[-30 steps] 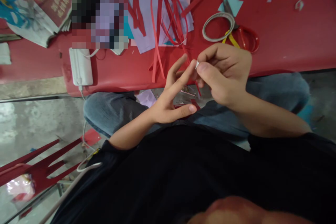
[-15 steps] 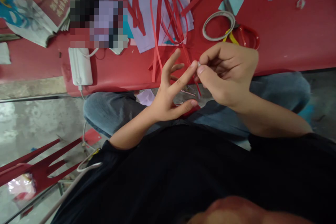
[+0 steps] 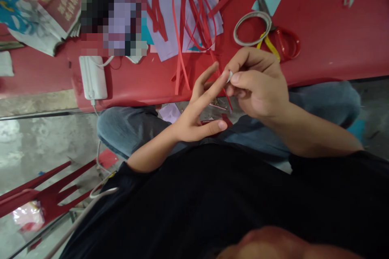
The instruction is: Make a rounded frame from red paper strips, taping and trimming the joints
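A small white piece (image 3: 229, 76), perhaps a bit of tape, is pinched between the thumb and forefinger of my right hand (image 3: 263, 85). It touches the tip of my left forefinger. My left hand (image 3: 194, 119) has its fingers spread and its thumb held away. Just beyond the hands, looped red paper strips (image 3: 181, 40) rest over lilac paper sheets (image 3: 167, 49). Past my right hand lie a roll of tape (image 3: 237, 35) and scissors (image 3: 282, 42) with red and yellow handles, partly under the roll.
The red table (image 3: 331, 44) ends just in front of my knees. A white power bank (image 3: 93, 79) with a cable sits near its edge at left. Blue scissors (image 3: 18, 20) and printed bags (image 3: 57, 12) lie farther left. A red chair (image 3: 51, 194) stands at lower left.
My right hand has shifted slightly left and turned, and more of the white piece shows against the left forefinger. The left hand's other fingers have moved closer to the forefinger.
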Demonstrator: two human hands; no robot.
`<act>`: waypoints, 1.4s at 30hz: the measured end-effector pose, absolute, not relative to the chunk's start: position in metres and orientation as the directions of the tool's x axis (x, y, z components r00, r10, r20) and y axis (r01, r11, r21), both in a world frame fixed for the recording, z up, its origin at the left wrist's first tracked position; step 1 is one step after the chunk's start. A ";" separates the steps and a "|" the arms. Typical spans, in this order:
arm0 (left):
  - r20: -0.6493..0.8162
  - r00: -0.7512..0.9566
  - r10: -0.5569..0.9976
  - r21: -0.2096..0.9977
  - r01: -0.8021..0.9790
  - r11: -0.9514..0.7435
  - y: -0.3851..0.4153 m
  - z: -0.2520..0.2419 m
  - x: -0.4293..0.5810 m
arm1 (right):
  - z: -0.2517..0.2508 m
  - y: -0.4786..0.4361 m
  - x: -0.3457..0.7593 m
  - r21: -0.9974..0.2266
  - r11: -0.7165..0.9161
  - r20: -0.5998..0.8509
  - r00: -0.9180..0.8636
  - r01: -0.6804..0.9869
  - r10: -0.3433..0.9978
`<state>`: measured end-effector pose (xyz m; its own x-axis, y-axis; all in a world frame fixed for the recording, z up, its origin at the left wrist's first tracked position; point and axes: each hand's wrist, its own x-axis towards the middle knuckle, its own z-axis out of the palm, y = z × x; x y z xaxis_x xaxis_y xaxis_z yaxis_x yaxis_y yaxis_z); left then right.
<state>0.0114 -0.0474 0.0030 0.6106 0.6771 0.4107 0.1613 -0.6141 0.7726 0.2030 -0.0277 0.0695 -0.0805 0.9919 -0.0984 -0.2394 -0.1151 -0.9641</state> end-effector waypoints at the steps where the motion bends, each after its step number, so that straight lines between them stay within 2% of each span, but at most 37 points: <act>1: 0.397 0.624 0.673 0.786 0.147 -0.600 -0.048 0.002 0.012 | 0.070 -0.028 0.203 -0.960 -0.138 -0.121 -0.083 -0.243 0.989; 9: 0.338 0.683 0.647 0.839 0.094 -0.536 -0.051 -0.005 0.011 | 0.061 -0.031 0.198 -0.906 -0.147 -0.127 -0.076 -0.398 0.989; 12: 0.333 0.709 0.621 0.888 -0.015 -0.459 -0.049 -0.003 0.008 | 0.060 -0.030 0.199 -0.910 -0.115 -0.098 -0.063 -0.399 0.993; 14: 0.350 0.650 0.674 0.924 -0.125 -0.361 -0.046 -0.003 0.007 | 0.063 -0.030 0.205 -0.922 -0.052 -0.013 -0.103 -0.383 0.995; 16: 0.330 0.565 0.756 0.944 -0.215 -0.252 -0.042 -0.005 0.005 | 0.070 -0.029 0.212 -0.955 0.045 0.103 -0.186 -0.295 0.977; 18: 0.272 0.493 0.826 0.951 -0.271 -0.151 -0.039 -0.005 0.002 | 0.078 -0.029 0.219 -0.972 0.198 0.226 -0.290 -0.123 0.930; 20: 0.198 0.439 0.876 0.951 -0.304 -0.063 -0.036 -0.002 -0.003 | 0.085 -0.030 0.225 -0.918 0.392 0.334 -0.404 0.068 0.852; 22: 0.138 0.409 0.902 0.947 -0.320 0.000 -0.033 0.002 -0.008 | 0.087 -0.030 0.227 -0.818 0.538 0.368 -0.537 0.201 0.759; 25: 0.084 0.376 0.923 0.949 -0.312 0.040 -0.031 0.009 -0.014 | 0.079 -0.029 0.225 -0.687 0.646 0.305 -0.676 0.332 0.671; 27: 0.058 0.350 0.935 0.955 -0.293 0.050 -0.031 0.014 -0.015 | 0.071 -0.028 0.223 -0.591 0.705 0.288 -0.714 0.392 0.638; 30: 0.052 0.326 0.944 0.972 -0.234 0.027 -0.032 0.016 -0.013 | 0.065 -0.029 0.222 -0.516 0.730 0.374 -0.650 0.448 0.662; 32: 0.080 0.327 0.942 0.982 -0.190 -0.018 -0.033 0.016 -0.011 | 0.066 -0.029 0.222 -0.552 0.670 0.447 -0.502 0.497 0.741; 35: 0.135 0.313 0.940 0.986 -0.137 -0.096 -0.036 0.014 -0.007 | 0.070 -0.029 0.223 -0.608 0.549 0.455 -0.315 0.574 0.833; 39: 0.242 0.260 0.935 0.967 -0.144 -0.211 -0.042 0.016 -0.002 | 0.069 -0.027 0.225 -0.596 0.533 0.430 -0.322 0.601 0.844; 42: 0.314 0.268 0.911 0.949 -0.071 -0.306 -0.042 0.016 -0.002 | 0.066 -0.026 0.225 -0.576 0.527 0.371 -0.375 0.625 0.850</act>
<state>-0.0020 -0.0422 0.0164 0.2684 0.9107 0.3141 -0.0712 -0.3064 0.9492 0.2254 -0.0262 0.0661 -0.3748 0.8497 0.3710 0.6253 0.5271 -0.5755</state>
